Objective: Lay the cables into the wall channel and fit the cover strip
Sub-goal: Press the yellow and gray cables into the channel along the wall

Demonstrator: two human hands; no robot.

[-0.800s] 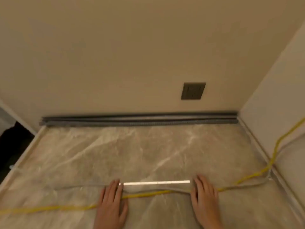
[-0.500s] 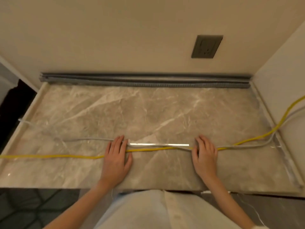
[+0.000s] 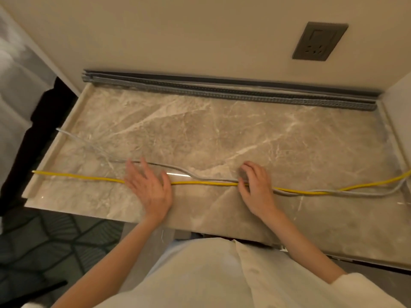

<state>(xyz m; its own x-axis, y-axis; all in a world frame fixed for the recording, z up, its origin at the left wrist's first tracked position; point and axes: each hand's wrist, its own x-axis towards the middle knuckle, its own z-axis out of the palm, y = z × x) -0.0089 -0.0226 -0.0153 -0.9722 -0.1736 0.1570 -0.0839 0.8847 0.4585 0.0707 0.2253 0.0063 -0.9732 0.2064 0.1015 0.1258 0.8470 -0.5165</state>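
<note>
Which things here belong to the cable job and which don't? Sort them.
Part of the job:
yellow cable
grey cable
grey wall channel
left hand, flat
right hand, fingers curled at both cables

Just there:
wall socket
marble counter
patterned floor

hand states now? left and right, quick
Left hand: open, flat over the yellow cable, gripping nothing.
Right hand: fingers curled onto the yellow cable and grey cable; a closed grip cannot be told.
</note>
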